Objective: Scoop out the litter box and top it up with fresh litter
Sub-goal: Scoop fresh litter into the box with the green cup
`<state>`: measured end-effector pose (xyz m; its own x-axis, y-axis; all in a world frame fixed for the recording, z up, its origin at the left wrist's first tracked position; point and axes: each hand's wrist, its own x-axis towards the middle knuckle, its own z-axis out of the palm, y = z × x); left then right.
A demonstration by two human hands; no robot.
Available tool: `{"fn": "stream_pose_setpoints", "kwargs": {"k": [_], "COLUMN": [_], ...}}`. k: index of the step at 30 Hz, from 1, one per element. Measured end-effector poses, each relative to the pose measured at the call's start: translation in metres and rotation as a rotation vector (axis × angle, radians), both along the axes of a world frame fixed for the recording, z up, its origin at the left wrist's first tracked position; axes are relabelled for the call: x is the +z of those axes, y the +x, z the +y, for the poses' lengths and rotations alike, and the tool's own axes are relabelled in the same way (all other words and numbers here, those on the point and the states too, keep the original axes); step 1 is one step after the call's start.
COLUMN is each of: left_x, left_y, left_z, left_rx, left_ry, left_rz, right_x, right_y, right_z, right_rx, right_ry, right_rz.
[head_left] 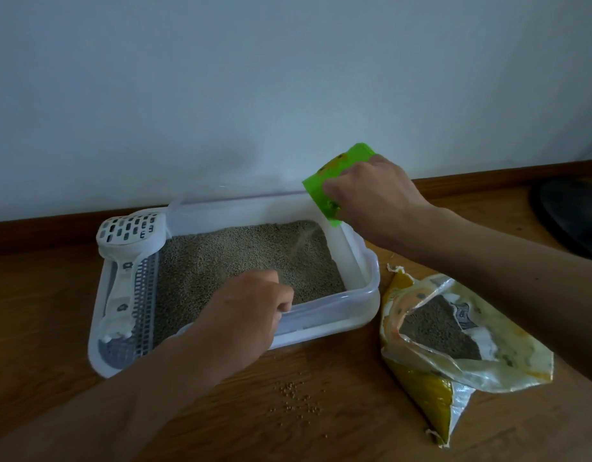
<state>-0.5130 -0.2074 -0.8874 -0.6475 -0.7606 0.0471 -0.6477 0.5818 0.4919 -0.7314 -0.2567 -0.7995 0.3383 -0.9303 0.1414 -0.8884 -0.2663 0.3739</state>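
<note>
A translucent white litter box (364, 268) sits on the wooden floor against the wall, filled with grey-brown litter (241, 255). My right hand (374, 191) holds a green cup (334, 181) tilted over the box's far right corner, and a thin stream of litter falls from it. My left hand (248, 311) grips the box's near rim. A white slotted scoop (127, 258) lies along the box's left side over a grey grate. An open yellow and clear litter bag (448, 341) lies to the right of the box, with grey litter visible inside.
Several spilled litter grains (298, 398) lie on the floor in front of the box. A dark round object (574, 211) sits at the far right. A wooden skirting board (488, 178) runs along the pale wall.
</note>
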Motion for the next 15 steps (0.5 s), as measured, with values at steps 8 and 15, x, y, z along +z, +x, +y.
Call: {"fn": "stream_pose_setpoints", "kwargs": {"k": [8,15], "left_x": [-0.002,-0.005], "left_y": [0.001,0.001], "left_z": [0.002,0.004], "left_rx": [-0.009,-0.017], "left_ry": [-0.020,-0.052], "left_rz": [0.010,0.004], "right_x": [-0.002,0.000], "right_y": [-0.008,-0.005], "right_z": [0.025,0.031], "right_rx": [0.096,0.079], "right_ry": [-0.137,-0.150], "right_rz": [-0.215,-0.167]}}
